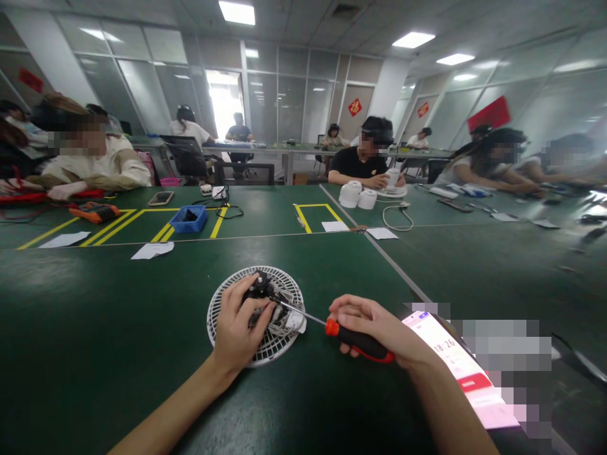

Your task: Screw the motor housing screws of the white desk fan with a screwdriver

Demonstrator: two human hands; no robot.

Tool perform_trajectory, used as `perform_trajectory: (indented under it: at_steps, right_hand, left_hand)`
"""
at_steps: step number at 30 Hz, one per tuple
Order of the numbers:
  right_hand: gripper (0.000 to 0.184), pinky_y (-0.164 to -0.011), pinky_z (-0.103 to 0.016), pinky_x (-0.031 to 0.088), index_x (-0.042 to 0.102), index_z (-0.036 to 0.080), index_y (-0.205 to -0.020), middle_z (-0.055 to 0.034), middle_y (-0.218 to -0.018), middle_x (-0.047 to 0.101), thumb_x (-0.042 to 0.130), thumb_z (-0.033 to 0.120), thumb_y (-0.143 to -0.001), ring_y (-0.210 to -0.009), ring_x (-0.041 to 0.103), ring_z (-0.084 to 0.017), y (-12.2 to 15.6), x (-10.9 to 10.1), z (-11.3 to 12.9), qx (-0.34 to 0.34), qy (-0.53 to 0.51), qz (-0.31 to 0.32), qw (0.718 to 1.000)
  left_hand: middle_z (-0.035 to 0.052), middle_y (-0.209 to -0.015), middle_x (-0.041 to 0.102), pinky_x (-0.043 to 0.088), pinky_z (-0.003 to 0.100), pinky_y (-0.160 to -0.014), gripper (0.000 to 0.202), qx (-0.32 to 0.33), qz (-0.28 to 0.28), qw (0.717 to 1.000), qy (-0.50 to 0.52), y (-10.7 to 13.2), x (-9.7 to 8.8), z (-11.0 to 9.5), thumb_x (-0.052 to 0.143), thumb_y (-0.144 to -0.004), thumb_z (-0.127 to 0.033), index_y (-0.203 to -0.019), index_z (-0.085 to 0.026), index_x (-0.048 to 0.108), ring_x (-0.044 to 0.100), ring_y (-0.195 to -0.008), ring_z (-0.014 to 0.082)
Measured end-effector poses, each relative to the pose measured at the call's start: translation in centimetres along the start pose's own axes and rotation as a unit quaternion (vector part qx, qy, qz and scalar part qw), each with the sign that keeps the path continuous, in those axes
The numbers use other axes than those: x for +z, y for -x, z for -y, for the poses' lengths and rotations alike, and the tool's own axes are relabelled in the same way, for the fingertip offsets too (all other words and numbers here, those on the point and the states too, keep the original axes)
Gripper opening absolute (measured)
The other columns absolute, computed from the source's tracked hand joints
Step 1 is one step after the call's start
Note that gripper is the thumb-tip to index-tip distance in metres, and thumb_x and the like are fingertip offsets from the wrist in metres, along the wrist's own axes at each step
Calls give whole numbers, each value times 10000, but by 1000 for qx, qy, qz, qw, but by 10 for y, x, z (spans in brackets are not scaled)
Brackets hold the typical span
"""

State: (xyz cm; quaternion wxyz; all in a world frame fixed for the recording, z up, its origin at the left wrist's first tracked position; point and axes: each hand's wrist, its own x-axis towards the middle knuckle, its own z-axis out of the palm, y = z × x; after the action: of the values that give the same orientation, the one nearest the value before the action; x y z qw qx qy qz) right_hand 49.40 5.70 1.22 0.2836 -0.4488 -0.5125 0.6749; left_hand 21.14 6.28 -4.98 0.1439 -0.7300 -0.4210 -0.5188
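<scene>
A round white fan grille (pixel 222 297) lies flat on the green table (pixel 118 328) in front of me. A black motor part (pixel 260 287) with wires sits at its centre. My left hand (pixel 239 325) rests on the grille, fingers curled around the motor part. My right hand (pixel 379 325) is closed on a screwdriver (pixel 353 338) with a red and black handle. Its metal shaft points left, with the tip at the motor part.
A phone (pixel 462 366) with a lit screen lies by my right wrist. Farther off are a blue tray (pixel 188 218), paper slips (pixel 152 250), yellow tape lines and a cable (pixel 397 218). Several people sit at the far side; one in black handles white fan parts (pixel 358 194).
</scene>
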Motion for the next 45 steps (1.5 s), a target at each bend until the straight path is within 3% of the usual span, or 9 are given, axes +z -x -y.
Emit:
perform_trajectory:
  at_steps: [6,11,14,17,22,27,36,45]
  right_hand:
    - [521,-711,-309,600,637,189,-1066,-78,-1063,704,888,492,-724,-814,727,-196,8,-5,10,-70,-62,-23,995]
    - [376,-608,-286,593,646,193,-964,-56,-860,725,717,550,-870,-709,727,-190,-1,1,6,-65,-72,-102,990]
    - [353,-562,-268,577,641,193,-948,-56,-813,723,660,542,-896,-668,723,-184,-5,3,2,-51,-54,-119,990]
    - [373,-444,-213,495,629,195,-961,-43,-784,718,652,559,-879,-569,678,-150,-6,2,1,-25,-26,-117,993]
    - [417,-351,-167,334,617,185,-979,-67,-774,748,655,579,-850,-458,564,-97,-4,1,4,-7,27,-90,996]
    - [413,-357,-166,318,606,185,-976,-80,-772,763,698,546,-799,-460,568,-101,-3,1,6,-17,34,-97,995]
    - [396,-371,-161,336,604,184,-1001,-84,-800,775,698,521,-815,-474,581,-98,-3,-1,3,-21,39,-91,995]
    - [419,-399,-180,354,615,180,-1010,-77,-823,767,722,528,-802,-501,591,-102,-1,1,6,-26,42,-86,995]
  left_hand:
    - [121,-1310,622,536,488,-993,145,10,1,1000,-11,-2,-1,1,738,-861,-129,-946,-198,643,591,-1210,283]
    - [115,-1276,640,529,475,-986,179,-3,-12,1000,-12,-2,-2,2,750,-854,-137,-962,-199,621,594,-1190,280]
    - [118,-1261,645,531,462,-980,308,-2,-17,1000,-9,-2,-2,2,744,-859,-136,-1123,-203,599,596,-1177,275]
    - [119,-1280,621,527,459,-980,435,7,-3,1000,-24,-3,-2,2,722,-872,-128,-1272,-227,582,582,-1178,278]
    - [128,-1320,568,516,484,-990,376,9,33,998,-53,-7,-5,3,699,-897,-181,-1262,-241,629,548,-1197,301]
    - [136,-1358,567,511,507,-1023,412,-2,64,996,-67,-9,-7,3,668,-921,-236,-1324,-212,582,527,-1206,311]
    - [150,-1359,551,471,562,-1113,496,-25,54,997,-43,-8,-6,6,665,-914,-294,-1375,-194,513,493,-1343,348]
    - [138,-1396,544,538,461,-1076,504,-62,66,996,0,-6,-8,6,649,-925,-334,-1390,-203,506,585,-1267,283]
